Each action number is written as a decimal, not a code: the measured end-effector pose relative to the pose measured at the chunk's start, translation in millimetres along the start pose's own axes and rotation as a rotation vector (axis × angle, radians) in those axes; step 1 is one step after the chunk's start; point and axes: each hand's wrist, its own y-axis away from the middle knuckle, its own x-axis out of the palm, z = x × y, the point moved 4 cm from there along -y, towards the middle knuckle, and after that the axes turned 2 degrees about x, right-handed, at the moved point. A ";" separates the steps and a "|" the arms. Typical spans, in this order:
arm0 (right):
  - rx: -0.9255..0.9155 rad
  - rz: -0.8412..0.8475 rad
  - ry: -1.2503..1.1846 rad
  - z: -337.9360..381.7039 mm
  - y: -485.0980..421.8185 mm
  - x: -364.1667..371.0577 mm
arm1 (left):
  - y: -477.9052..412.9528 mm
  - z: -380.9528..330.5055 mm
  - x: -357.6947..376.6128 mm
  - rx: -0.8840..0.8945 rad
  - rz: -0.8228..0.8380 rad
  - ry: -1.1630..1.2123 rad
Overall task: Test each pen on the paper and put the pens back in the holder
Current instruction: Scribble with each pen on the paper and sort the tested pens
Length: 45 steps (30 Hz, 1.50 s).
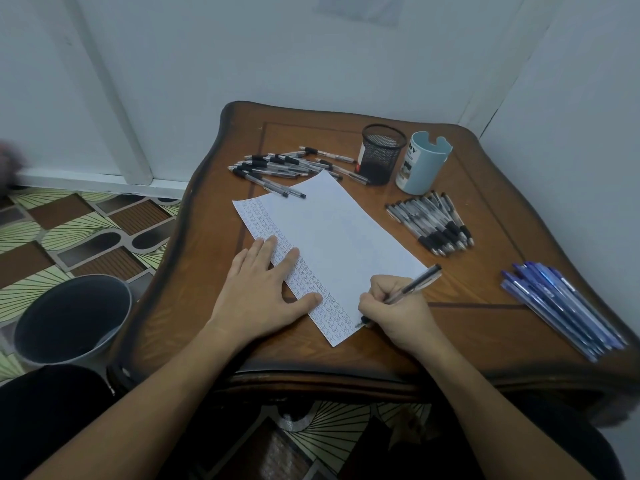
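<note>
At the near corner of the white paper sheet (pixel 339 237), the right hand (pixel 394 306) curls its fingers and thumb closed around a clear-barrelled black-capped pen (pixel 412 287), tip down on the page among rows of small ink marks. The left hand (pixel 263 292) lies flat, fingers spread and holding nothing, pressing the sheet's left edge. To do this stroke well, I'd keep that palm firm, since thin paper probably slides on the glossy carved wooden table (pixel 467 327), and make a short mark in the bare strip beside the written column.

Right of the sheet lies a bundle of slim blue plastic pens (pixel 561 306); further back on that side is a heap of clear pens with black rubber grips (pixel 433 221). Beyond the sheet's far edge lies a second, looser spread of black-capped pens (pixel 284 166). Behind its far corner stand the black wire-mesh holder (pixel 382 154) and a smooth pale-blue cylindrical cup (pixel 422 164), touching or nearly so.
</note>
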 end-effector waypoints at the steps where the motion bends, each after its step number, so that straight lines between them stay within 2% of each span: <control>1: 0.000 -0.001 -0.003 0.6 0.2 0.0 | -0.2 0.2 0.0 0.000 -0.002 0.002; 18: 0.006 -0.005 0.012 0.4 0.0 -1.4 | -0.4 0.4 1.8 0.004 -0.017 0.007; 22: 0.008 0.020 -0.057 0.9 1.0 -1.5 | 0.5 0.5 1.4 0.005 -0.016 0.014; 25: 0.008 -0.017 -0.006 -0.6 -0.5 -2.5 | -0.6 0.8 1.3 0.006 -0.014 0.019; 28: 0.061 -0.112 -0.176 -3.0 -7.7 -11.4 | -0.5 0.2 1.4 0.003 -0.011 0.012; 33: 0.185 -0.170 -0.523 4.9 -12.5 -16.1 | 0.4 -0.1 0.3 -0.002 -0.010 0.015; 39: 0.211 -0.186 -0.499 7.0 -14.1 -18.1 | -0.2 0.7 0.4 0.003 -0.025 0.029; 43: 0.268 -0.115 -0.563 10.6 -15.1 -20.3 | 0.2 0.5 1.0 -0.002 -0.019 0.017; 45: 0.344 -0.071 -0.496 15.5 -19.1 -20.6 | 0.2 0.5 0.8 -0.004 -0.020 0.023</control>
